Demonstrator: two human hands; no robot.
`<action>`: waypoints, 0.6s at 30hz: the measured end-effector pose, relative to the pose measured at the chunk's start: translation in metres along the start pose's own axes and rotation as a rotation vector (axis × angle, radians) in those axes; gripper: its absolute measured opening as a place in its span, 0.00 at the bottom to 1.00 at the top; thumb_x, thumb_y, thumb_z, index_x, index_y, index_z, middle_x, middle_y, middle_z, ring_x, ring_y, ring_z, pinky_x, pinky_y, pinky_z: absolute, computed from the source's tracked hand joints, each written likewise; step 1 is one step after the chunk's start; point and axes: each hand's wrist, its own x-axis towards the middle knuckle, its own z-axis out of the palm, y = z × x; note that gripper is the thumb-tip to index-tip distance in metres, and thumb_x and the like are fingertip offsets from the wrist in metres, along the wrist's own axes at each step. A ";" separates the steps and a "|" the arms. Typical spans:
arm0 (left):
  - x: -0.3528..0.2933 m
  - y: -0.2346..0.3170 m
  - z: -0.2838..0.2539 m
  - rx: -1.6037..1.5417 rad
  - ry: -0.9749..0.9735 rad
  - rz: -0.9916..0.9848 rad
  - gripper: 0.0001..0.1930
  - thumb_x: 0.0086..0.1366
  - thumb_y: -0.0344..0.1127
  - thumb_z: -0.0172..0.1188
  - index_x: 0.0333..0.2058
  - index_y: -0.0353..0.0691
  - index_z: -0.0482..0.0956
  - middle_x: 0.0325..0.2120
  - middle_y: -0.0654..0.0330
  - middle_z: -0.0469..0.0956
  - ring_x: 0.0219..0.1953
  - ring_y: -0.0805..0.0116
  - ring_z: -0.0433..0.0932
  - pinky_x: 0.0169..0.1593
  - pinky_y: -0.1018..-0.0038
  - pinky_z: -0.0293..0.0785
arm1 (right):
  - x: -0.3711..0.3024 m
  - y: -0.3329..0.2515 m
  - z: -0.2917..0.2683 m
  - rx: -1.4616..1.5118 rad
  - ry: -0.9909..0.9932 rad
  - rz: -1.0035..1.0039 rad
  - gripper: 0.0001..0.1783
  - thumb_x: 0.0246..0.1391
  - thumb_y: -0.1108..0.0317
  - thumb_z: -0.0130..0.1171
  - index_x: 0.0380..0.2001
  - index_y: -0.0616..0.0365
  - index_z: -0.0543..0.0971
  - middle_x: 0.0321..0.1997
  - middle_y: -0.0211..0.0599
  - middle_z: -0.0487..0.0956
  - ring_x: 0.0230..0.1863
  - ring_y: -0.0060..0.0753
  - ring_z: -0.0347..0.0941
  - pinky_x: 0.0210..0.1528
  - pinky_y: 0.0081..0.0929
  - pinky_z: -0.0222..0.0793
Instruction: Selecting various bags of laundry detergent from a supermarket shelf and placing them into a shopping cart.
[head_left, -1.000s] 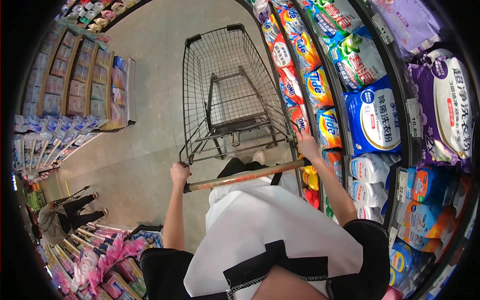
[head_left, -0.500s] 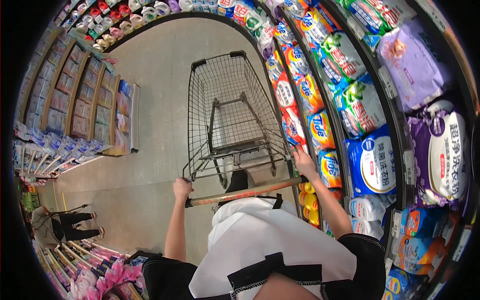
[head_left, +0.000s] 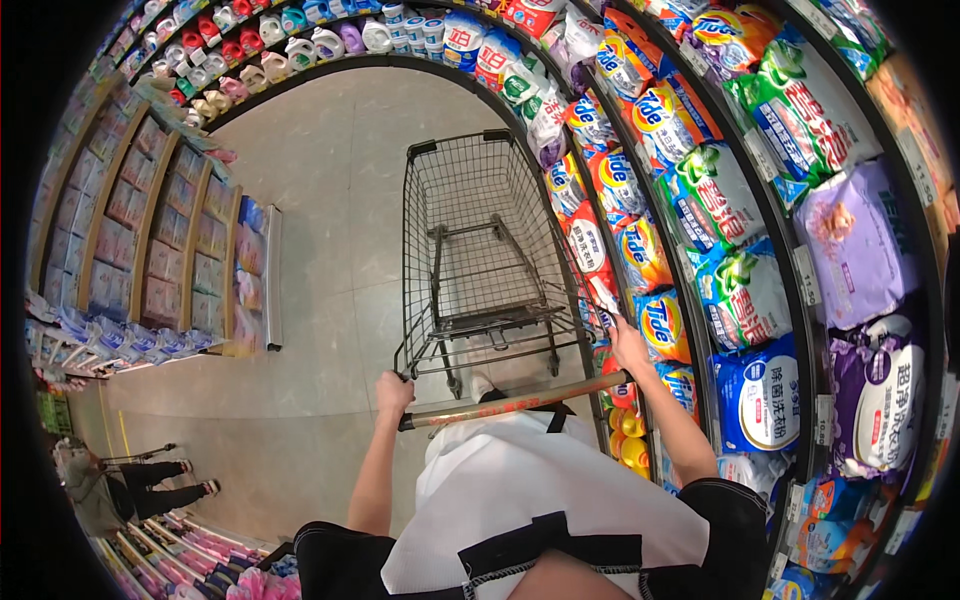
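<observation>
A dark wire shopping cart (head_left: 490, 250) stands in front of me, and its basket holds no goods. My left hand (head_left: 394, 391) is closed round the left corner of its frame, just beyond the end of the handlebar (head_left: 515, 400). On the opposite side my right hand (head_left: 627, 346) grips the right corner, close to the shelf of detergent. The handlebar runs slightly tilted between my wrists, near my white shirt. A light shoe (head_left: 483, 385) shows below the basket.
Shelves of bagged washing powder (head_left: 757, 400) line the right side, very near the cart. Bottles (head_left: 300, 50) fill the curved far shelf. On the left stands a rack of packaged goods (head_left: 150, 220); a person (head_left: 130, 485) is at lower left. Grey floor (head_left: 320, 280) lies between.
The shelf goods have slid down and toward me in view as I move forward with the cart. The cart sits further right and lower in the picture. Both hands keep their grip.
</observation>
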 end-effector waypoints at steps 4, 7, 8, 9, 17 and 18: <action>0.022 0.015 -0.007 0.021 -0.016 0.008 0.07 0.43 0.29 0.52 0.18 0.28 0.73 0.13 0.51 0.73 0.22 0.60 0.76 0.31 0.71 0.71 | 0.029 -0.010 -0.003 -0.034 0.003 0.014 0.15 0.50 0.60 0.41 0.36 0.60 0.65 0.22 0.56 0.71 0.27 0.58 0.67 0.30 0.48 0.62; 0.045 0.015 -0.006 0.008 0.001 -0.008 0.07 0.43 0.28 0.51 0.20 0.29 0.73 0.13 0.50 0.73 0.23 0.59 0.75 0.31 0.70 0.71 | 0.050 -0.024 -0.009 -0.079 -0.014 0.044 0.16 0.50 0.57 0.39 0.33 0.60 0.66 0.23 0.55 0.72 0.28 0.56 0.68 0.30 0.47 0.63; 0.054 0.013 -0.005 0.028 0.042 0.005 0.06 0.44 0.28 0.51 0.20 0.29 0.73 0.13 0.50 0.73 0.23 0.58 0.75 0.31 0.70 0.71 | 0.058 -0.028 -0.011 -0.092 -0.032 0.053 0.17 0.50 0.56 0.39 0.33 0.59 0.67 0.25 0.53 0.73 0.29 0.54 0.69 0.31 0.46 0.64; 0.063 0.011 -0.004 0.048 0.086 0.017 0.06 0.44 0.27 0.50 0.20 0.30 0.73 0.13 0.50 0.73 0.23 0.57 0.75 0.31 0.70 0.71 | 0.064 -0.032 -0.013 -0.091 -0.035 0.052 0.17 0.50 0.56 0.39 0.33 0.59 0.67 0.25 0.53 0.73 0.29 0.54 0.69 0.31 0.46 0.64; 0.108 0.069 -0.028 0.057 0.079 0.004 0.06 0.43 0.27 0.50 0.21 0.32 0.74 0.15 0.48 0.73 0.23 0.56 0.75 0.30 0.69 0.71 | 0.128 -0.046 -0.019 -0.106 0.005 0.080 0.18 0.50 0.56 0.39 0.32 0.60 0.68 0.24 0.55 0.72 0.28 0.56 0.69 0.31 0.47 0.64; 0.115 0.072 -0.028 0.042 0.068 0.001 0.06 0.43 0.27 0.50 0.21 0.32 0.74 0.14 0.49 0.73 0.23 0.56 0.75 0.30 0.69 0.71 | 0.137 -0.046 -0.020 -0.095 0.003 0.082 0.17 0.50 0.56 0.39 0.32 0.60 0.68 0.24 0.55 0.72 0.29 0.56 0.69 0.32 0.47 0.63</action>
